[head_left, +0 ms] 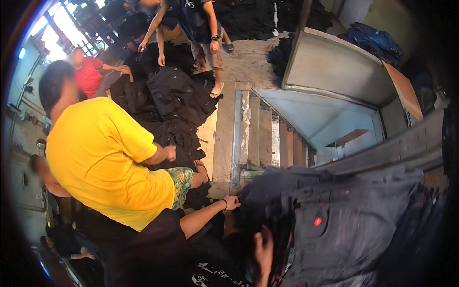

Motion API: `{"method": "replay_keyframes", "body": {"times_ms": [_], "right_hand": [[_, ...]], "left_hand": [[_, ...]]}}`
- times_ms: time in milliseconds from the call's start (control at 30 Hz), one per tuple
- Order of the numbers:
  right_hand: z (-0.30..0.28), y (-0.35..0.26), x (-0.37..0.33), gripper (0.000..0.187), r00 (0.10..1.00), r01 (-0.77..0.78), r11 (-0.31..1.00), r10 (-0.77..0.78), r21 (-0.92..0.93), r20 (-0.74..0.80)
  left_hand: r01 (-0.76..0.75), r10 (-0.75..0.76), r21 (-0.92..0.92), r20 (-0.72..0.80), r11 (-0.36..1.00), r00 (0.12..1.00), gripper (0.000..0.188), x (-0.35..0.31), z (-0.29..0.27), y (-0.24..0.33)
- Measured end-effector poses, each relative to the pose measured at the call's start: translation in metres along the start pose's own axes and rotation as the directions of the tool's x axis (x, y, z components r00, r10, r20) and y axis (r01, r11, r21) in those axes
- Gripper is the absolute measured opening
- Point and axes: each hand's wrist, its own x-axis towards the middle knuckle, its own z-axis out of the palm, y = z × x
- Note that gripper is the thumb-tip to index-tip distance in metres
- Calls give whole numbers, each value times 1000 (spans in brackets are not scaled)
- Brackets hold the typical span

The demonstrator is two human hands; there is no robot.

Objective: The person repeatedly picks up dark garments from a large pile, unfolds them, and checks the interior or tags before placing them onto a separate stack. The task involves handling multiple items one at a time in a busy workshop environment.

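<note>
My left hand (233, 203), with a dark band at its wrist, reaches to the edge of a black garment (267, 189), its fingers curled against the cloth. Lower down, my right hand (264, 248) is raised beside the pile, slightly blurred, thumb and fingers apart, with nothing visible in it. Just right of it lies a stack of dark jeans (334, 229); the top pair shows a pocket and a small red tag (317, 221). Folds of dark cloth hide what is under my left fingertips.
Beyond the pile a stairwell with wooden steps (265, 136) opens in the floor, beside a pale panel (334, 67). A person in a yellow shirt (103, 158) sits close at my left. Heaps of black garments (177, 95) cover the floor, with other people around them.
</note>
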Motion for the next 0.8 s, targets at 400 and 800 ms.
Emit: {"method": "replay_keyframes", "body": {"times_ms": [400, 800], "right_hand": [[29, -109, 74, 64, 972, -98, 983, 61, 154, 226], [108, -160, 311, 57, 980, -192, 972, 197, -137, 24]], "left_hand": [[173, -200, -157, -175, 972, 964, 42, 112, -189, -18], [220, -232, -206, -36, 953, 972, 48, 259, -394, -67]]}}
